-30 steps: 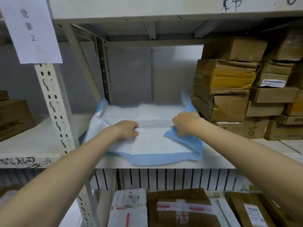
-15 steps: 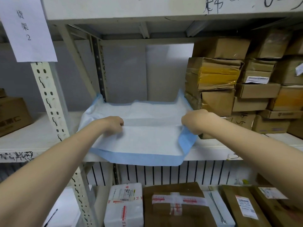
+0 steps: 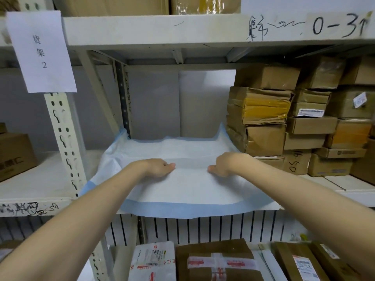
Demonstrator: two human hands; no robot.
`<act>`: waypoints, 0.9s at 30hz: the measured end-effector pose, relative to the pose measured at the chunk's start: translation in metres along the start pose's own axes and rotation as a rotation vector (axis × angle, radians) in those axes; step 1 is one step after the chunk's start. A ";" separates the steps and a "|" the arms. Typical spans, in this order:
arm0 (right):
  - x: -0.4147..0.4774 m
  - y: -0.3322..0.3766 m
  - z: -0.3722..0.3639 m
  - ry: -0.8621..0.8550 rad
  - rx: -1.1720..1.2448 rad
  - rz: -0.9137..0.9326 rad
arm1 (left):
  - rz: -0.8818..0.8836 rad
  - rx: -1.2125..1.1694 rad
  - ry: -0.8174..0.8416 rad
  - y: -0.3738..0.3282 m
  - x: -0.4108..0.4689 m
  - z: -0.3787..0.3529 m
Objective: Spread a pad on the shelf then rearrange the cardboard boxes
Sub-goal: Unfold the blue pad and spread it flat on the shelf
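Observation:
A white pad with a blue border (image 3: 182,187) lies on the white shelf (image 3: 36,187), its front edge hanging over the shelf's lip and its back corners turned up against the wall. My left hand (image 3: 156,167) and my right hand (image 3: 225,165) rest palm down on the pad's middle, thumbs pointing at each other along a crease. The fingers are bent down onto the pad and hold nothing. A stack of brown cardboard boxes (image 3: 263,136) stands on the same shelf, touching the pad's right edge.
A perforated steel post (image 3: 63,142) with a paper label (image 3: 40,51) stands left of the pad. One brown box (image 3: 14,155) sits at the far left. The upper shelf beam (image 3: 162,29) is close overhead. Taped parcels (image 3: 215,260) fill the shelf below.
Both hands let go of the pad's side edges and came inward to its middle. The raised right blue edge now lies flatter. The camera has tilted up.

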State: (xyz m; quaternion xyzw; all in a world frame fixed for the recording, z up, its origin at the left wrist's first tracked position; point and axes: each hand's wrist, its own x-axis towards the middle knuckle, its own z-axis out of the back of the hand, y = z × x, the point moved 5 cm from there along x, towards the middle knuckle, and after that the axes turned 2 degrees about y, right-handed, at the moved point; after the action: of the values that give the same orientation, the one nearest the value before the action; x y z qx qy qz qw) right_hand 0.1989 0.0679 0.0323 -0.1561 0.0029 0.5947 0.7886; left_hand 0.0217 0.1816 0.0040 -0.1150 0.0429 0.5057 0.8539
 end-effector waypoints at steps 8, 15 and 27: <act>0.052 0.059 0.049 -0.102 0.032 0.155 | 0.088 0.122 -0.124 0.039 0.028 0.044; 0.137 0.104 0.054 0.061 0.010 0.268 | 0.160 0.232 -0.034 0.081 0.069 0.054; 0.211 0.080 0.042 0.202 -0.084 -0.003 | 0.082 0.258 0.189 0.089 0.125 0.031</act>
State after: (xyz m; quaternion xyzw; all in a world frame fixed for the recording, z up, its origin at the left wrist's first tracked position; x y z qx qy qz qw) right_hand 0.1779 0.2959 0.0124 -0.2482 0.0572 0.5746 0.7778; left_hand 0.0034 0.3364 -0.0030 -0.0497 0.1921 0.5173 0.8325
